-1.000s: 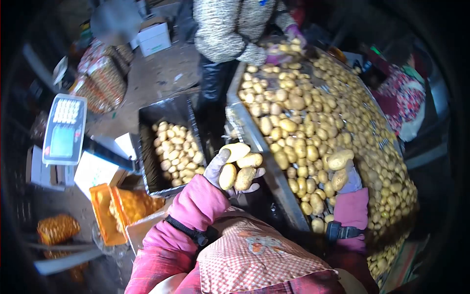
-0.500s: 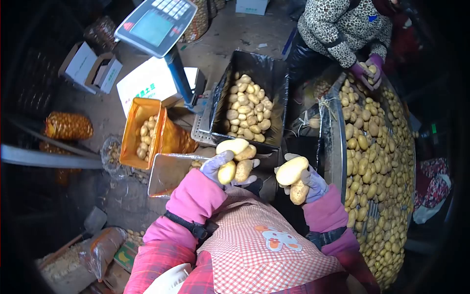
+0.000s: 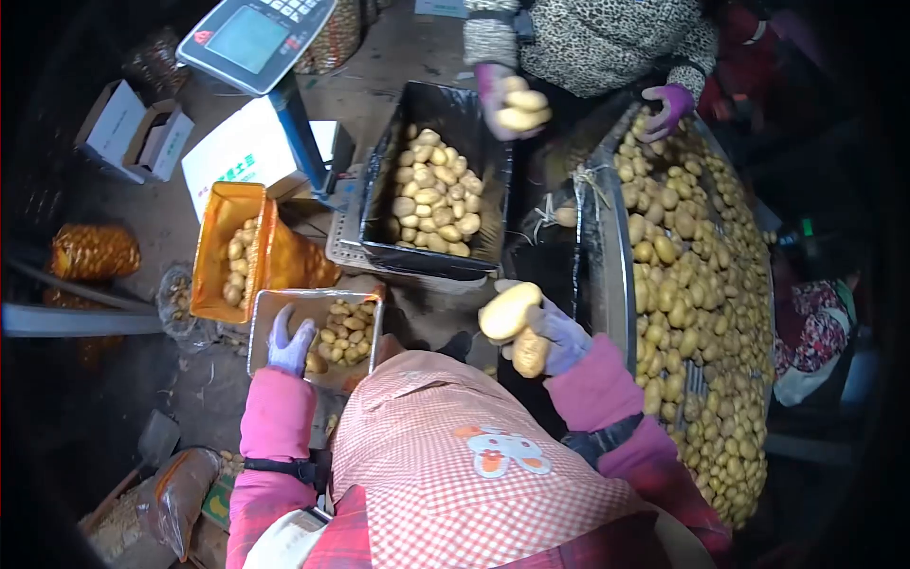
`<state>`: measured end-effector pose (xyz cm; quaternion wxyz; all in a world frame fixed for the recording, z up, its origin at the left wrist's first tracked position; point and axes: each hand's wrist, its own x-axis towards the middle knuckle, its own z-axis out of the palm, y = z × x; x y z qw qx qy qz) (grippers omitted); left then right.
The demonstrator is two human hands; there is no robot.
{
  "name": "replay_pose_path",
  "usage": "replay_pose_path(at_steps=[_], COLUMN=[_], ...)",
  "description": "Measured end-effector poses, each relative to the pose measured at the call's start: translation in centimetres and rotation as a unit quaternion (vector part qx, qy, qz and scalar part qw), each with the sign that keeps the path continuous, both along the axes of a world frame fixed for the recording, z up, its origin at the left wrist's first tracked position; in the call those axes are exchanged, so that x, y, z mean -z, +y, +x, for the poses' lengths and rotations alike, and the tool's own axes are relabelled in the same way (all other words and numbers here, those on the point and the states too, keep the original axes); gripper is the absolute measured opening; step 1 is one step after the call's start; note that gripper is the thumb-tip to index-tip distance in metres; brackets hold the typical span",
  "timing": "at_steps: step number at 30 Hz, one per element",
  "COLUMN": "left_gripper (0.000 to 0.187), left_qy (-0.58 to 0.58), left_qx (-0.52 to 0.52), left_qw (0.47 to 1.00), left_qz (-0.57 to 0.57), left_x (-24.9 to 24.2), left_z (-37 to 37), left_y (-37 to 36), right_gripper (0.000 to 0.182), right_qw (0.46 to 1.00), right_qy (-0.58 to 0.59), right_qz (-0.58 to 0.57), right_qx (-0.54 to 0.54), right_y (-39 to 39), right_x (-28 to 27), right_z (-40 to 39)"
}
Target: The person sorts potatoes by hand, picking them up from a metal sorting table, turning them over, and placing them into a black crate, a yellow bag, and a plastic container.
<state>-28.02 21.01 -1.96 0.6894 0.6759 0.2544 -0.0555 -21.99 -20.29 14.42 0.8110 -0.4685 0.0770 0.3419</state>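
My left hand (image 3: 289, 343), in a pale lavender glove, is over the left side of a lined box (image 3: 268, 311) that holds small potatoes (image 3: 348, 332). Its fingers are spread and nothing shows in them. To the right of that box, in front of my apron, my right hand (image 3: 561, 337) grips potatoes: a large pale one (image 3: 510, 311) and a browner one (image 3: 529, 353) under it. Ahead stands a black-lined crate (image 3: 379, 204) with a heap of potatoes (image 3: 436, 190) inside.
A sorting table (image 3: 614, 275) covered with potatoes runs along the right. Across from me a co-worker in a leopard-print top (image 3: 607, 43) holds potatoes in one gloved hand (image 3: 493, 100). An orange mesh bag (image 3: 204, 256), a scale display (image 3: 248, 40) and a white carton (image 3: 242, 156) are at left.
My left hand has moved left and down to the lined box, and its potatoes are gone from it. My right hand keeps its potatoes. The co-worker's hands have moved apart.
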Motion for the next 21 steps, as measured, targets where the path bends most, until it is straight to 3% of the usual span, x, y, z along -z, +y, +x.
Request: replay_pose_path(at_steps=[1,2,3,5,6,8,9,10,12,13,14,15,16,17,18,21], left_gripper=[0.053,0.051,0.053,0.068,0.065,0.065,0.063,0.062,0.063,0.060,0.058,0.059,0.057,0.056,0.055,0.059], left_qy=[0.084,0.094,0.114,0.146,0.128,0.131,0.157,0.181,0.183,0.208,0.232,0.219,0.213,0.195,0.175,0.086], left_qx=[-0.002,0.003,0.081,0.187,0.208,0.183,0.146,0.107,0.106,0.065,0.025,0.007,-0.033,-0.063,-0.094,-0.269], left_qw=[0.994,0.965,0.897,0.769,0.770,0.744,0.738,0.730,0.731,0.729,0.725,0.732,0.776,0.788,0.801,0.826], left_qz=[-0.072,-0.246,-0.420,-0.593,-0.590,-0.629,-0.640,-0.651,-0.648,-0.649,-0.648,-0.645,-0.592,-0.580,-0.565,-0.489], left_x=[-9.2,-11.0,-12.4,-11.6,-14.2,-14.0,-13.8,-13.4,-12.3,-12.4,-12.8,-12.7,-13.0,-12.7,-12.0,-10.1], left_z=[2.0,2.7,3.4,4.2,4.7,5.1,5.6,6.0,5.8,6.0,6.2,6.1,6.1,6.0,5.8,5.6], left_y=[-5.6,-8.1,-10.4,-14.2,-16.5,-18.2,-17.9,-17.6,-15.8,-15.1,-14.5,-13.5,-12.9,-11.5,-9.5,-2.8], right_gripper=[0.066,0.066,0.064,0.058,0.056,0.051,0.049,0.049,0.046,0.043,0.042,0.053,0.058,0.061,0.052,0.057], right_qw=[1.000,1.000,0.997,0.986,0.980,0.892,0.923,0.922,0.973,0.970,0.975,0.960,0.960,0.961,0.963,0.964], right_qy=[-0.009,-0.012,-0.062,-0.147,-0.180,-0.347,-0.326,-0.328,-0.205,-0.220,-0.191,-0.241,-0.218,-0.195,-0.201,-0.179], right_qz=[-0.011,-0.010,-0.045,-0.078,-0.076,-0.245,-0.169,-0.166,0.094,-0.103,-0.114,-0.140,-0.170,-0.187,-0.162,-0.167], right_qx=[0.016,0.012,0.005,-0.018,-0.034,-0.153,-0.119,-0.121,-0.055,-0.031,0.006,0.012,0.043,0.063,0.075,0.104], right_y=[0.6,1.0,1.6,3.3,4.4,5.5,6.7,6.6,5.4,4.0,2.6,0.7,-0.7,-1.6,-2.9,-5.6], right_x=[-0.5,-0.6,-0.6,-1.2,-1.8,-1.8,-1.4,-1.2,-1.2,-2.4,-2.6,-2.1,-1.9,-2.4,-2.4,-2.5], right_z=[0.2,0.5,0.9,1.3,1.2,1.2,0.9,1.1,1.7,2.1,2.2,2.0,1.7,1.4,0.9,-0.6])
